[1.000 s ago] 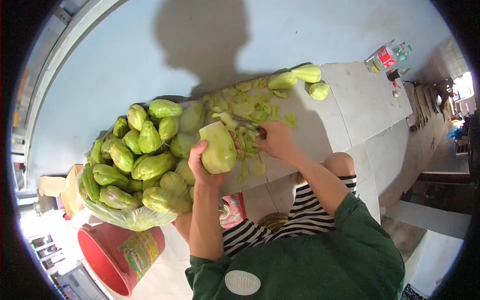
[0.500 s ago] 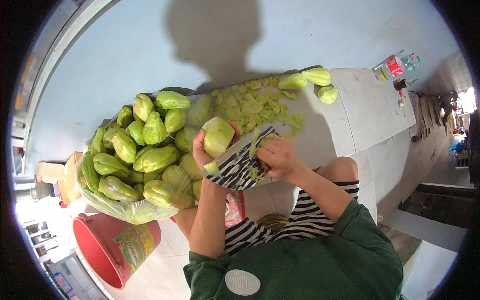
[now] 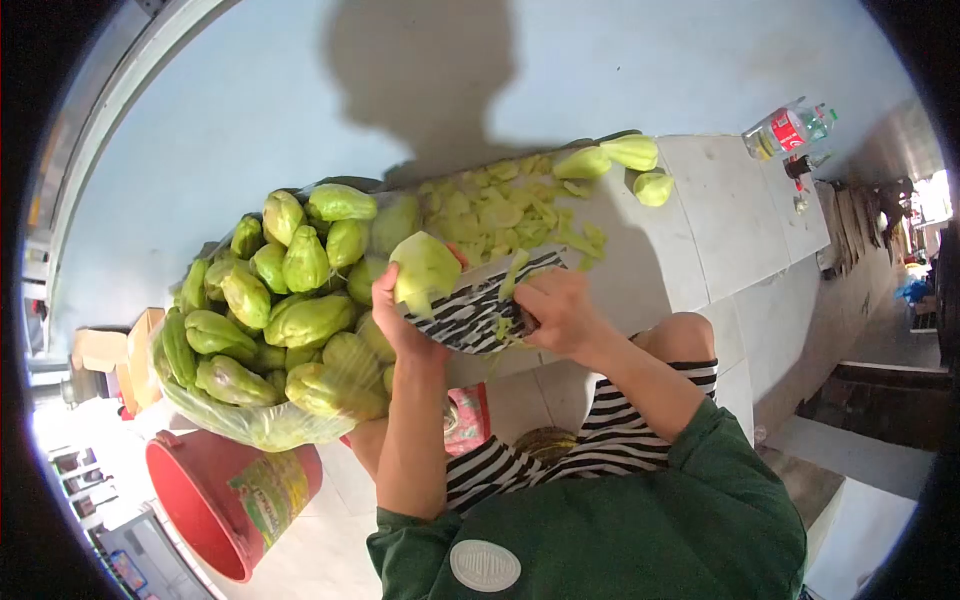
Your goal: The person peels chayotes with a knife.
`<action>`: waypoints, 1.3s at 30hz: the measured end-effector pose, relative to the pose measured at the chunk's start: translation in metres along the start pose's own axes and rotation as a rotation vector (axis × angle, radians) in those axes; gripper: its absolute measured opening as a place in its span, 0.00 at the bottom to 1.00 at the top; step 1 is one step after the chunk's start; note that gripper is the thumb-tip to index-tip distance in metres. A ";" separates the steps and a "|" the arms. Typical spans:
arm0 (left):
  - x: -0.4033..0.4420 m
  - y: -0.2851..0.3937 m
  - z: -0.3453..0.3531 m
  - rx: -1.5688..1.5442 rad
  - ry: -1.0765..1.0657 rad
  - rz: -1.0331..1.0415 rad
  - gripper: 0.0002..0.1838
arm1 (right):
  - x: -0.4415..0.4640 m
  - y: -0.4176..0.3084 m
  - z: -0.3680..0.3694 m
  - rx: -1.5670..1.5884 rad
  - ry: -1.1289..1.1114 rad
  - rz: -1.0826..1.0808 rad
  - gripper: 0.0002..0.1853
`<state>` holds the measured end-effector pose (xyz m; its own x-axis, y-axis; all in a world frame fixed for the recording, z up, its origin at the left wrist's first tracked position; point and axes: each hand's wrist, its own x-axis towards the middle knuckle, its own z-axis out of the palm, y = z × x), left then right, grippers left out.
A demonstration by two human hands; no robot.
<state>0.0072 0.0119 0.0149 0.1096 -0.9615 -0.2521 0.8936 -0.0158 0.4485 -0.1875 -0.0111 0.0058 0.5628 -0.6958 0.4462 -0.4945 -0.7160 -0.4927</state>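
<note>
My left hand is wrapped round a partly peeled pale green chayote. In my right hand is the handle end of a broad-bladed knife, whose shiny blade mirrors the striped shorts. The blade's far end lies against or just beside the chayote's lower side; the exact contact is hard to see. A strip of peel clings to the blade near my right fingers. Behind the hands, many green peelings are spread on the tiled ledge.
A clear plastic bag of unpeeled chayotes is at the left. Several peeled chayotes lie at the back of the ledge. Further right are a plastic bottle and a dark bottle. A red bucket lies tilted at lower left.
The chayote has tipped in my left hand since a second ago, its cut end now showing. The knife has swung down and left from the peelings, its broad side now in view.
</note>
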 end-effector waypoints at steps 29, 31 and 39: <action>0.000 0.003 0.006 0.136 0.137 -0.060 0.28 | 0.007 0.013 -0.019 0.129 -0.228 0.295 0.12; 0.000 0.003 0.001 0.136 0.082 -0.120 0.28 | 0.007 0.008 -0.022 0.117 -0.241 0.280 0.11; 0.002 0.008 -0.003 0.174 -0.004 -0.086 0.32 | 0.009 0.020 -0.013 -0.076 -0.335 0.496 0.11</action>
<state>0.0155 0.0110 0.0151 0.0335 -0.9556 -0.2927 0.8110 -0.1451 0.5668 -0.2006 -0.0325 0.0094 0.4244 -0.9011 -0.0889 -0.7903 -0.3208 -0.5220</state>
